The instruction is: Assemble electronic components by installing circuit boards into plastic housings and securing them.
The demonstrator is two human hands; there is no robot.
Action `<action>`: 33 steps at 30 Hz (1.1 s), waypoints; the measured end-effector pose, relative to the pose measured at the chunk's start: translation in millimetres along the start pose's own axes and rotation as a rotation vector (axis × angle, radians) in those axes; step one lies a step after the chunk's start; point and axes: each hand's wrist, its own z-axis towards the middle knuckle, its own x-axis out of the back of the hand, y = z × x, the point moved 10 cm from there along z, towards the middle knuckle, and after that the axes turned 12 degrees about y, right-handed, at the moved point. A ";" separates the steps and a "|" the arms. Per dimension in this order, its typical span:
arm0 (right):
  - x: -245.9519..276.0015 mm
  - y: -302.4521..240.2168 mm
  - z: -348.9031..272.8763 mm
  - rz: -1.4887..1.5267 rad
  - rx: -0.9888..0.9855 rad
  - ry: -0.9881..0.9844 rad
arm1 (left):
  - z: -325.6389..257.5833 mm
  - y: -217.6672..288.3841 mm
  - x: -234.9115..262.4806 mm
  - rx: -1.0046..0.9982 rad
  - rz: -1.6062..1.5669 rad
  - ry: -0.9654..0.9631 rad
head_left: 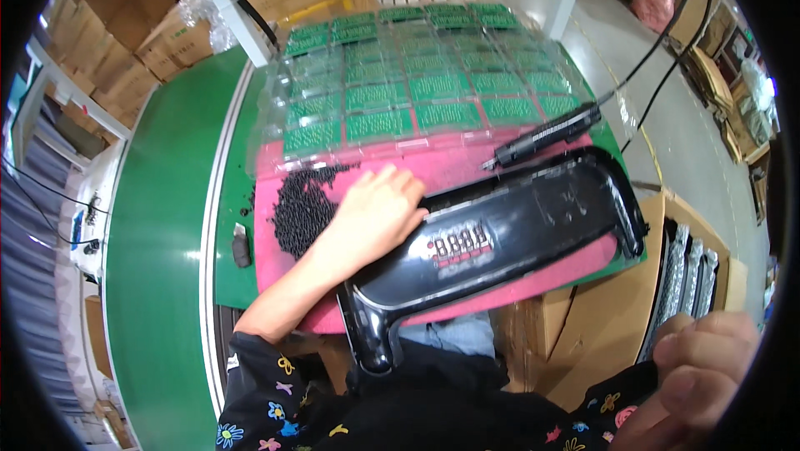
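A long black plastic housing (517,222) with a small display window and a bent leg at each end lies across the pink mat in front of me. My left hand (379,213) is closed at its far left edge, with the fingertips partly hidden there. Right beside that hand spreads a pile of small black screws (302,213). My right hand (704,368) is raised at the lower right, away from the housing, fingers curled in; whatever they may hold is hidden. Behind the housing lies a black corded electric screwdriver (546,136), its tip toward the left.
Clear plastic trays of green circuit boards (417,84) cover the far half of the table. A green conveyor belt (158,226) runs along the left. An open carton (617,318) with wrapped parts stands at the right. A small dark object (241,248) lies left of the mat.
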 end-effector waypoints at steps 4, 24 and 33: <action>-17.9 -25.6 -5.3 -0.211 0.522 0.012 | -1.2 5.1 -9.7 -0.161 -0.118 0.058; -314.3 434.6 277.9 -0.818 -0.071 -0.109 | -35.9 -31.2 -7.2 -0.100 -0.205 0.127; -259.2 333.2 260.9 -0.607 0.341 0.285 | -35.8 -37.3 1.8 -0.118 -0.224 0.142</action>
